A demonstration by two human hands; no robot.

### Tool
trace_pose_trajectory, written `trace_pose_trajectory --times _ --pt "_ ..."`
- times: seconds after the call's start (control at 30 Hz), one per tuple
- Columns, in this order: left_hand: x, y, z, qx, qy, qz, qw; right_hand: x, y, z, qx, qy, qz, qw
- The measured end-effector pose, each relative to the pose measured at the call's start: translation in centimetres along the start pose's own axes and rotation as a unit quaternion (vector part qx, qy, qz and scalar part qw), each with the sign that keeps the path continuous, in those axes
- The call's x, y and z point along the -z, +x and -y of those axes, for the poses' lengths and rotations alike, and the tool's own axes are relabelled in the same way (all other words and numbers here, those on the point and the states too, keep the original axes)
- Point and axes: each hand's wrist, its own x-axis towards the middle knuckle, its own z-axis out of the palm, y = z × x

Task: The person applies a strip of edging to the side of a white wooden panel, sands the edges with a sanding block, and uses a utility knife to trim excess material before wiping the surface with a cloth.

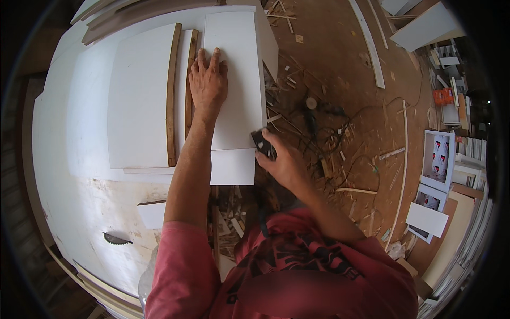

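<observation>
My left hand (209, 85) lies flat on a white panel (236, 101), fingers stretched toward its far end. The thumb side faces right, and the outer edge of the hand lies by a narrow brown-edged board (192, 80). My right hand (287, 166) grips a small dark block (262, 144) between thumb and fingers. The block is at the panel's right edge, close to its near corner; whether it touches cannot be made out, nor its exact kind. Under the near end of that panel, another white board (232, 167) sticks out toward me.
A wide white panel with a brown edge (171, 95) lies to the left on the white worktable (85, 196). A toothed saw-blade piece (116, 238) rests nearer. Offcuts and cables litter the brown floor (340, 64). White box frames (438, 159) and stacked boards stand at right.
</observation>
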Motion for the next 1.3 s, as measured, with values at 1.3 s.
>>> trace_pose_trajectory --times 1.3 --pt "0.8 0.1 -0.1 0.017 0.038 0.061 0.997 2.6 18.8 -5.2 -0.050 0.250 0.074 0.964"
